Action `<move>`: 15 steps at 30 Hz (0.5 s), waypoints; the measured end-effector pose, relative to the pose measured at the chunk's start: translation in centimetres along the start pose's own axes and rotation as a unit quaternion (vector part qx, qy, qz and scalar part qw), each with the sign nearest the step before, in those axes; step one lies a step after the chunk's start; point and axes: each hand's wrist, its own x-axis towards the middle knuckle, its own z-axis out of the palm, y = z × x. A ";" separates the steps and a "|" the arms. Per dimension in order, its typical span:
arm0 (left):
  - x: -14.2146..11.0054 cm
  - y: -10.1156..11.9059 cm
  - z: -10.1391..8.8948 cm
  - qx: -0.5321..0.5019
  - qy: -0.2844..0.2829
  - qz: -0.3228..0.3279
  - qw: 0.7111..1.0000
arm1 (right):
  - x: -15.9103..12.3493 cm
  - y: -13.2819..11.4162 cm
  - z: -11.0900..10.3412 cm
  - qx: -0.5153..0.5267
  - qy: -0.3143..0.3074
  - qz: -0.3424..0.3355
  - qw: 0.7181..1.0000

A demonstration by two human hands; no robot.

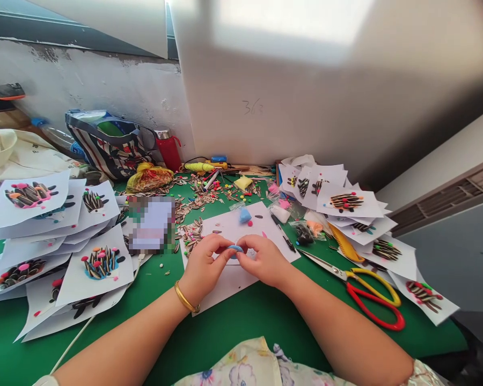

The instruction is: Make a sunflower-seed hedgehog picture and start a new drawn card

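Both my hands meet over a white sheet of paper, pinching a small flattened piece of blue clay between thumbs and forefingers. My left hand, with a gold bangle at the wrist, grips its left side. On the opposite side, my right hand has its fingertips closed on the same piece. Just beyond them on the paper sits a larger blue clay lump. Striped sunflower seeds lie scattered at the sheet's left. A black pen rests along its right edge.
Stacks of paper cards decorated with seeds stand left and right. Open scissors lie right of the paper. A blurred phone with a white cable is at left. Bagged clay, a striped bag and a red bottle are farther back.
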 end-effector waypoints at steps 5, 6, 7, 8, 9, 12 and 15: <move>0.1 -0.1 0.1 -0.069 0.013 -0.046 0.996 | 0.1 -0.1 -0.2 0.063 -0.016 -0.005 0.998; 0.1 -0.1 0.1 -0.066 0.017 -0.039 0.997 | 0.1 -0.1 -0.2 0.061 -0.019 -0.006 0.998; 0.1 0.0 0.0 -0.056 0.019 -0.028 0.998 | 0.1 -0.1 -0.1 0.050 -0.018 -0.008 0.999; 0.1 0.0 0.0 -0.043 0.016 -0.015 0.999 | 0.0 -0.1 -0.1 0.032 -0.014 -0.009 0.999; 0.1 0.1 0.0 -0.029 0.010 -0.004 1.000 | 0.0 -0.1 0.0 0.012 -0.009 -0.010 1.000; 0.1 0.1 0.0 -0.004 0.000 0.005 1.000 | 0.0 -0.1 0.3 -0.012 -0.002 -0.013 1.000; 0.1 0.0 0.0 -0.020 0.011 -0.015 1.000 | 0.0 -0.1 0.3 0.017 -0.006 -0.002 1.000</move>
